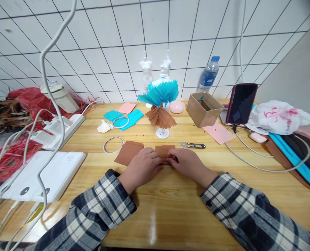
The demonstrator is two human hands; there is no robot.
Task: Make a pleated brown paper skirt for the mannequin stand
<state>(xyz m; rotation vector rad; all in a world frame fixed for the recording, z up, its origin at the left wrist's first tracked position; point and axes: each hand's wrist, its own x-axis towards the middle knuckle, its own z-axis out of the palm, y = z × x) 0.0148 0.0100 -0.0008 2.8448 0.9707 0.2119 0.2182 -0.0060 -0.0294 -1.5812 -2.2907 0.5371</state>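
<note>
A small piece of brown crepe paper (165, 151) lies on the table between my hands, its near edge at my fingertips. My left hand (145, 169) rests over its near left corner with fingers closed on it. At the near right edge, my right hand (187, 163) pinches the paper between thumb and fingers. Another brown sheet (129, 153) lies flat just left of my left hand. Thread snips (193, 145) lie beyond my right hand. Behind the paper stands a small white mannequin dressed in a fringed blue and brown paper dress (161, 116).
White rings (113, 145), blue paper (134, 119) and pink paper (127, 108) lie at the back left. A cardboard box (204, 109), a water bottle (209, 75) and a propped phone (241, 104) stand right. Cables, a power strip (66, 129) and a white device (39, 174) fill the left.
</note>
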